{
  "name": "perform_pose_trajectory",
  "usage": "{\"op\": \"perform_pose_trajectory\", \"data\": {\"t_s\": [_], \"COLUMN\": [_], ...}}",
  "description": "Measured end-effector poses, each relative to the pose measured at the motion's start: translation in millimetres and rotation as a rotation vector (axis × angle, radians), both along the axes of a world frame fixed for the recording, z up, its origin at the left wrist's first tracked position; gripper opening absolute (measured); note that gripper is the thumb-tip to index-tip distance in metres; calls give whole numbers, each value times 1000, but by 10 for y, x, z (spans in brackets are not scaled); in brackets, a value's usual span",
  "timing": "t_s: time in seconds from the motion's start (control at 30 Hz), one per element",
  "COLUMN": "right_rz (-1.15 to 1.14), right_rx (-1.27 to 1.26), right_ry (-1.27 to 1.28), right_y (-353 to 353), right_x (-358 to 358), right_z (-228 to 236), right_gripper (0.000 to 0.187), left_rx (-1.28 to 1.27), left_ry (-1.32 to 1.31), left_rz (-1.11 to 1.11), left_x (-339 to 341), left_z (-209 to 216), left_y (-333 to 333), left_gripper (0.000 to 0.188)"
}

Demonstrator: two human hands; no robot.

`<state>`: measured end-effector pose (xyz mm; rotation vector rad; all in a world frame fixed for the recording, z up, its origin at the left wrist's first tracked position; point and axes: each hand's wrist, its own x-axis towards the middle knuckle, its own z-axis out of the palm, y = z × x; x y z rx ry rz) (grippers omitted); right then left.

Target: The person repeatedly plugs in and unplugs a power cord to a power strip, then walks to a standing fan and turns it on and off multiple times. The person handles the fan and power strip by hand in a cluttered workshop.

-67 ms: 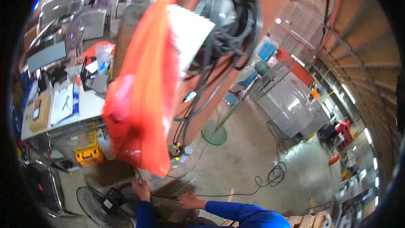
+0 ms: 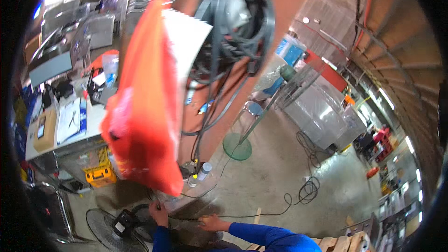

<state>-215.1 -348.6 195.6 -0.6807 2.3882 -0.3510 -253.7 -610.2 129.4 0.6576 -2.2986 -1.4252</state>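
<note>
If you pull the black cable (image 2: 270, 214) hard, its loose loops could knot or snag the black fan (image 2: 125, 221) beside your left hand (image 2: 159, 213). It runs by your right hand (image 2: 212, 223); your fingers look curled, but I can't tell what they pinch. Count two hands, one fan, one orange-red bag (image 2: 144, 112).

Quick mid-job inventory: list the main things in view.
bag: 1, red, left of centre
coiled cables: 1 bundle, dark, upper middle
column: 1, orange-brown, behind bag
table: 1, pale, left
case: 1, yellow, below table
fan: 1, black, lower left
bottles: at least 2, pale, column's foot
floor cable: count unclear, dark, lower middle
wrapped unit: 1, grey, right of centre
wooden slats: several, tan, bottom right
left hand: 1, bare, beside fan
right hand: 1, bare, beside floor cable
sleeves: 2, blue, bottom edge
</note>
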Motion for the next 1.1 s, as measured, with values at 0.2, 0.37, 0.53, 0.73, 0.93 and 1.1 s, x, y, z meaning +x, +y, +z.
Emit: {"op": "perform_pose_trajectory", "data": {"t_s": [0.2, 0.37, 0.53, 0.73, 0.93, 1.1], "right_rz": [-307, -457, -674, -821, -761, -735], "right_rx": [-63, -178, -303, -401, -438, -341], "right_ry": [-47, 69, 186, 365, 454, 426], "right_y": [1208, 2412, 3509, 4589, 5673, 6784], "right_x": [179, 567, 519, -395, -1552, -2200], "right_z": [128, 94, 326, 524, 492, 728], "right_gripper": [50, 45, 40, 38, 36, 33], "left_rx": [-122, -429, -124, -5, -46, -277], "left_ry": [-315, -607, -1083, -886, -999, -886], "left_rz": [-461, -1196, -782, -970, -994, -1052], "left_x": [626, 822, 737, 49, -1286, -2781], "left_z": [-514, -964, -918, -901, -1116, -1112], "left_y": [627, 949, 1555, 2815, 4245, 5616], "left_gripper": [32, 42, 36, 34, 40, 46]}}
